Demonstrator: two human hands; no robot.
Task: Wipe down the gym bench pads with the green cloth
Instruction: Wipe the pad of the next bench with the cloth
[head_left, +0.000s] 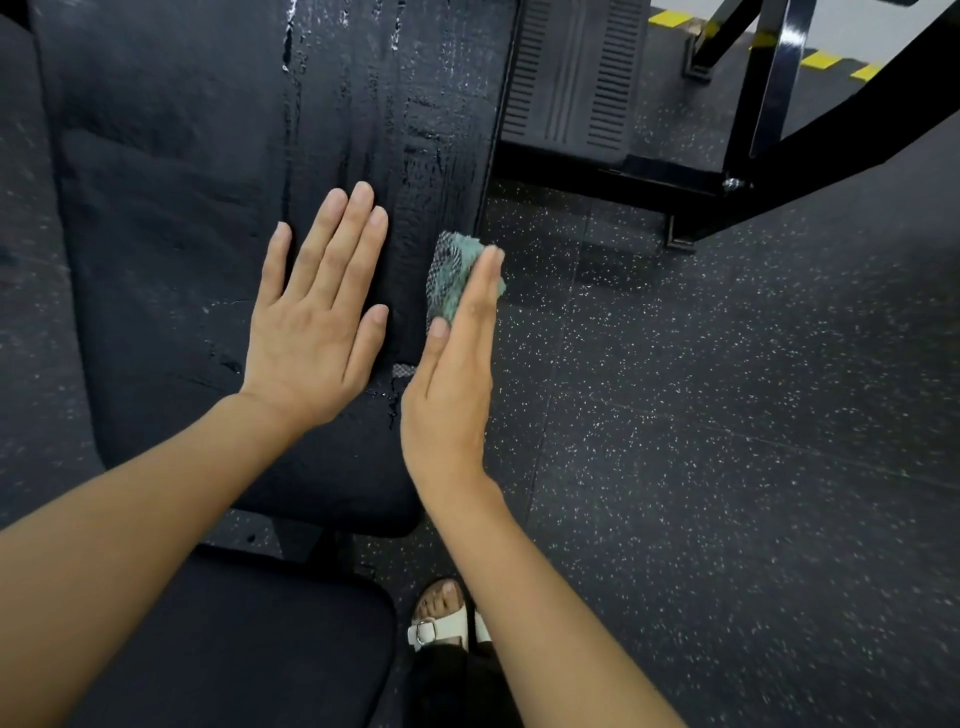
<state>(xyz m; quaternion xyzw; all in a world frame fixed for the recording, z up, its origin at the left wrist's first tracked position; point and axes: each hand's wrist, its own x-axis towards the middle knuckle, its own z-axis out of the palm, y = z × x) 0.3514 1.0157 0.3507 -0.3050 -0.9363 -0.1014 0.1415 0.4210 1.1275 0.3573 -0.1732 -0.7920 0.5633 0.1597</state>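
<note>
The long black padded backrest of the gym bench (208, 208) is the landmark here: the left hand (317, 322) lies flat on it with its grip spread apart and holding nothing, bracing the pad near its right edge. Just beside that edge, the right hand (452, 374) stands on its side and presses the folded green textured cloth (453, 275) against the flank of the pad; its grip is closed on the cloth, thumb on the near face and fingers (488, 280) over the far one. Wet streaks and beads of liquid run along the pad beyond the hands, so that strip looks already wiped, while the surface left of the left hand looks dry and dull. The separate black seat pad (218, 649) sits nearer than the backrest and looks untouched. The risk from here is the cloth slipping off the narrow side onto the speckled rubber floor (727, 415), since only a light pinch holds it; a wet surface could also let the bracing palm slide.
</note>
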